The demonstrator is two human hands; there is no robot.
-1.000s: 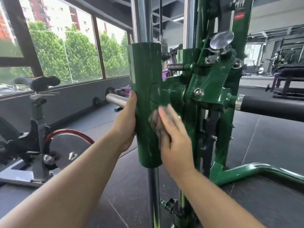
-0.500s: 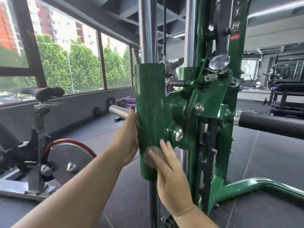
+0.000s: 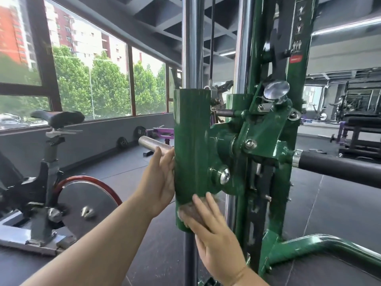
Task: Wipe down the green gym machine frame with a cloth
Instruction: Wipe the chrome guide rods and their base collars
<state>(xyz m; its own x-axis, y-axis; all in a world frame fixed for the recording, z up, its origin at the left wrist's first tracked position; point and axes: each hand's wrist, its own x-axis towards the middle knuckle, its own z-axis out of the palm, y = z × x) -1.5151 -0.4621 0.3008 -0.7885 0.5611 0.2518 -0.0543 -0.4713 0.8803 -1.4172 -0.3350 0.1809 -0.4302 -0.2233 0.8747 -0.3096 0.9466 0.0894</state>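
Observation:
The green gym machine frame (image 3: 266,141) stands in front of me, with a green sleeve (image 3: 191,141) riding on a chrome guide rod. My right hand (image 3: 214,236) presses a small brownish cloth (image 3: 188,212) flat against the lower end of the sleeve, fingers straight. Most of the cloth is hidden under the palm. My left hand (image 3: 160,178) rests against the sleeve's left side, fingers wrapped behind it and out of sight.
A knurled steel bar end (image 3: 152,144) sticks out left of the sleeve. A black padded bar (image 3: 338,166) runs right. An exercise bike (image 3: 51,178) stands at left by the windows. The green base tube (image 3: 321,246) curves along the floor at lower right.
My right hand has slid the cloth down the sleeve from its middle to its lower end. The left hand has stayed on the sleeve's left side.

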